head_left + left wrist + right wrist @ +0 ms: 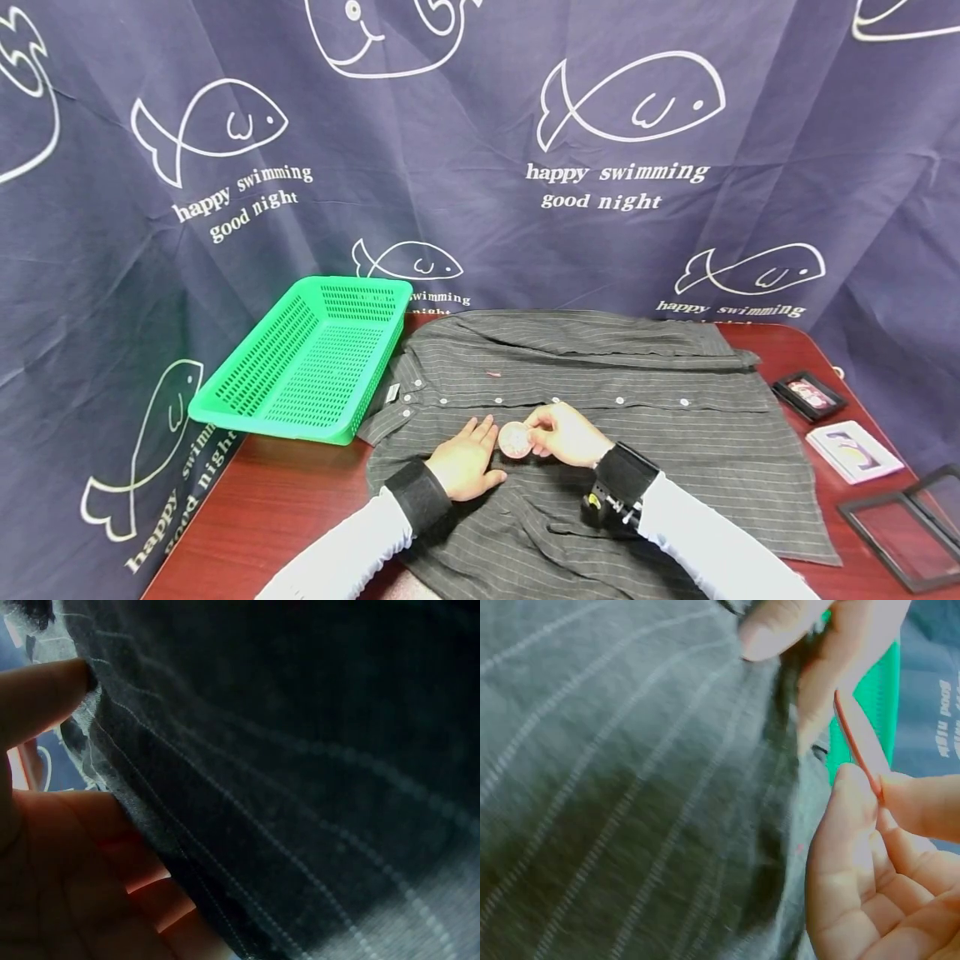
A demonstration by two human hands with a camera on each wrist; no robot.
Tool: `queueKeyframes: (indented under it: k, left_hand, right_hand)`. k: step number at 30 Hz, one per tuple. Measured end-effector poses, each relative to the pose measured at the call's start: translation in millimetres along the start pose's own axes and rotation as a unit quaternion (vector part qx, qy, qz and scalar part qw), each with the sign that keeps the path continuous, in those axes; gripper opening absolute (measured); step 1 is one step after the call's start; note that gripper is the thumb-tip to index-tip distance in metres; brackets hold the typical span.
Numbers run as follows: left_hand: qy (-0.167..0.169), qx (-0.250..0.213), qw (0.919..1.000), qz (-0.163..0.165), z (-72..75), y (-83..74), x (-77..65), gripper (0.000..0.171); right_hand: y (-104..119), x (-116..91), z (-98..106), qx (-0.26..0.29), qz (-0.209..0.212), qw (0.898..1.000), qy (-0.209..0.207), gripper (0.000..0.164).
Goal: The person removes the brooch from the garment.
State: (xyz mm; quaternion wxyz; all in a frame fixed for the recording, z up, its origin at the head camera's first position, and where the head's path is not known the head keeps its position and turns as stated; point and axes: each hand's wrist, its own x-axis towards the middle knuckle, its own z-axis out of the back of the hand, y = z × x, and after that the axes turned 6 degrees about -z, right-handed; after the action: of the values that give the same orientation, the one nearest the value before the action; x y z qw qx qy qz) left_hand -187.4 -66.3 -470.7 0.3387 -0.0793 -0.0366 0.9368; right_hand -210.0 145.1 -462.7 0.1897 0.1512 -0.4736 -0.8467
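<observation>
A dark grey striped button-up shirt [600,500] is spread over the table, its collar toward the basket. My left hand [463,467] rests on the shirt with fingers extended; in the left wrist view its thumb [45,697] and fingers lie against the striped cloth. My right hand [567,433] pinches a thin, round, pale pink disc [514,440] between thumb and fingers, just right of the left fingertips. The right wrist view shows the disc [859,742] edge-on, with a reddish rim. A small red mark [493,374] shows on the shirt above the button row.
A green plastic basket [367,392] stands at the table's left back corner. Along the right side lie a dark case [810,395], a white square box [855,452] and black frames [900,533]. A blue curtain [480,167] hangs behind the red-brown table [300,500].
</observation>
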Motion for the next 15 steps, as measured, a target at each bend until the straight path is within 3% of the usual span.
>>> queueKeyframes:
  k: [7, 15]
  left_hand:
    - [0.001, 0.001, 1.0000, 0.004, 0.0, -0.1, 0.5, 0.070]
    - [-0.001, 0.001, 1.0000, 0.003, -0.4, 0.1, 0.1, 0.070]
  right_hand:
    - [1.8, -1.2, 13.7, 0.001, 0.016, 0.999, -0.037, 0.012]
    - [7.9, -3.4, 26.5, -0.014, 0.059, 0.992, -0.111, 0.009]
